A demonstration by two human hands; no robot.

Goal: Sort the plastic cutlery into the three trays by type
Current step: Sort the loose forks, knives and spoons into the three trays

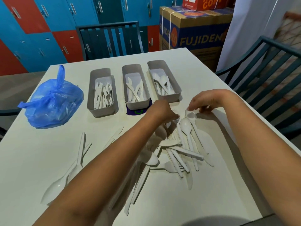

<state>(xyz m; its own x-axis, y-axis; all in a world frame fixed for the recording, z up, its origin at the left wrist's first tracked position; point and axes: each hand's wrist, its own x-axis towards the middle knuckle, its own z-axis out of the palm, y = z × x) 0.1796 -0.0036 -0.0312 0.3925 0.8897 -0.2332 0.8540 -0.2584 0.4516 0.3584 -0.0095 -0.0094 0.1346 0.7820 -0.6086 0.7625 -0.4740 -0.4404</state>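
White plastic cutlery (177, 149) lies glossy on the smooth matt table (203, 193), beside matt grey plastic trays (102, 110), a thin shiny blue plastic bag (52, 101), and cardboard boxes (192, 28).

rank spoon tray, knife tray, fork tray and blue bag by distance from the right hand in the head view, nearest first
From the right hand:
1. Spoon tray, just beyond-left.
2. Knife tray, middle.
3. Fork tray, left.
4. Blue bag, far left.

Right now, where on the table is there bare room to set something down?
Free: the near-right table corner beside the cutlery pile, and the far strip behind the three trays. Crowded: the centre pile under both hands, and loose pieces near-left below the blue bag.
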